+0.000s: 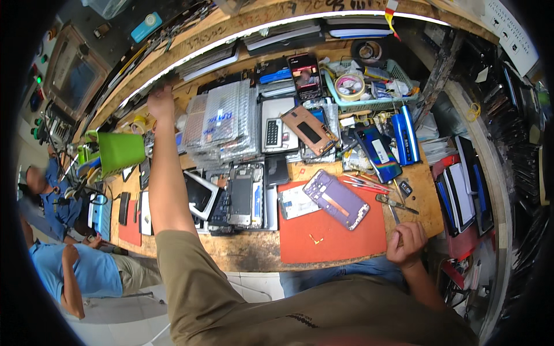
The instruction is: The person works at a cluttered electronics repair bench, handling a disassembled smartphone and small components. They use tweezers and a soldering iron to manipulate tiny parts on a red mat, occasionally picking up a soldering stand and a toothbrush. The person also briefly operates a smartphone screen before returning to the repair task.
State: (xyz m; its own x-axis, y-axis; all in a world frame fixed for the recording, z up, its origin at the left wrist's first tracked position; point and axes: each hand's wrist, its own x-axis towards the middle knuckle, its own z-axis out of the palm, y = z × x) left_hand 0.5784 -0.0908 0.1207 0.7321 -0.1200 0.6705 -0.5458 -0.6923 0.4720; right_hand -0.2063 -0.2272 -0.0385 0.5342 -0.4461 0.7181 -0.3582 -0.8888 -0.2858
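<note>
Clearly, the nearest part of the bench is where steadiness counts: the right hand [408, 242] rests at the wooden edge, just beside the orange mat [337, 251], and would do well to stay off it while the other arm is stretched. Its fingers are curled toward the palm in a loose fist; whether anything is held inside, I cannot tell. A knife-like tool [398, 203] lies a little beyond, so this hand is best kept low and quiet.

On the mat, small gold-coloured pieces [315, 239] lie loose near the front; a dragging sleeve could sweep them off. Behind them sits the purple phone frame [337, 199], slanted, overlapping a silver-white phone part [293, 203], with neither hand on it.

Farther off to the left, the extended forearm passes over the bench near the opened phones [239, 199], between the green basket [121, 153] and the bubble-wrapped stack [222, 124]. Lifting the elbow clear of both seems wise. Farthest away, the left hand [160, 102] is at the lit shelf beam [231, 24]; its fingertips are lost in shadow, so how wide they spread and what they touch cannot be told.
</note>
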